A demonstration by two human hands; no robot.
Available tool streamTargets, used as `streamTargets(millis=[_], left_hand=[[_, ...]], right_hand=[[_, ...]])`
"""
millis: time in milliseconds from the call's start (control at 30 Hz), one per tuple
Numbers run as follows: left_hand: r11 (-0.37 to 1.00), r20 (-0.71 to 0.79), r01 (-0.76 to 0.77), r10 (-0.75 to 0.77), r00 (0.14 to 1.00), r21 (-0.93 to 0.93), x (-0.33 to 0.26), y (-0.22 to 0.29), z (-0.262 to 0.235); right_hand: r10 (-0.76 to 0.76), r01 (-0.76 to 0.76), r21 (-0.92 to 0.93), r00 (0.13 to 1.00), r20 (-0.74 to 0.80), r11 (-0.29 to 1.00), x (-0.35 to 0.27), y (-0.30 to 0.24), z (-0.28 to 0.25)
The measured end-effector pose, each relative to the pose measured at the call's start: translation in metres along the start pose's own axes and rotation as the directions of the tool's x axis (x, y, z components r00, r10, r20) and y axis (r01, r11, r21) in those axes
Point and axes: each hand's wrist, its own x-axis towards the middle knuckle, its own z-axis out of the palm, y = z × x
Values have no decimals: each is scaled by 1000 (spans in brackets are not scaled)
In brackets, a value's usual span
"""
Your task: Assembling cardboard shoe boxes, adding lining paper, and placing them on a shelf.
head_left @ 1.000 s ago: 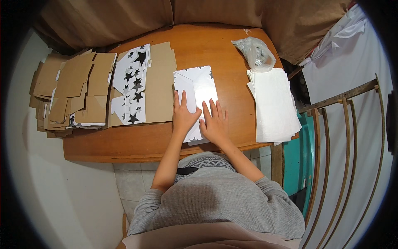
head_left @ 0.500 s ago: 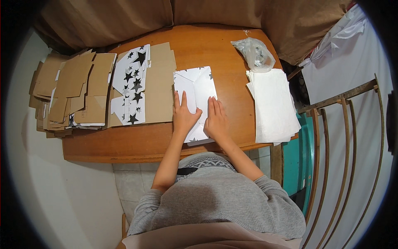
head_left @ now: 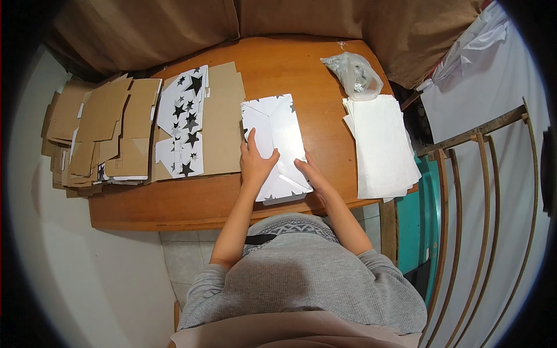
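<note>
A white box (head_left: 279, 133) with folded paper panels on top and dark stars at its corners lies on the table before me. Its left edge is in my left hand (head_left: 256, 163), thumb laid over the top and fingers along the side. My right hand (head_left: 315, 177) grips the opposite edge low down, its thumb on top and its other fingers partly hidden by the side. A greyish strip (head_left: 284, 199) shows under the near end of the box.
To the left lie flat brown cardboard pieces (head_left: 104, 113) in stacks, and a white star-printed cardboard sheet (head_left: 188, 152). A stack of white paper (head_left: 386, 151) lies right, below a clear plastic bag (head_left: 360, 78). A wooden rack (head_left: 484, 191) stands beyond the wooden table (head_left: 331, 139).
My right hand has gone from lying flat on the top to gripping the right edge. My left hand has slid slightly along its edge toward me.
</note>
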Motion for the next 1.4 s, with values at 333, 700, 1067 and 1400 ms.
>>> streamTargets(millis=[333,700,1067,1400], left_hand=[[886,-117,-356,336,934,-296,10,-1,-1],[275,109,120,-54,993,-954,24,-36,-38],[679,219,246,-128,967,-692,-8,-62,-26],[711,371,362,-153,916,-603,0,-68,-17]], right_hand=[[-429,422,-152,903,-15,894,-14,-52,-7],[-708,362,-904,576,409,-227,-45,-69,-9],[-828,645,-762,455,326,54,-52,-9,-52],[-214,227,9,927,-307,974,4,-8,-90]])
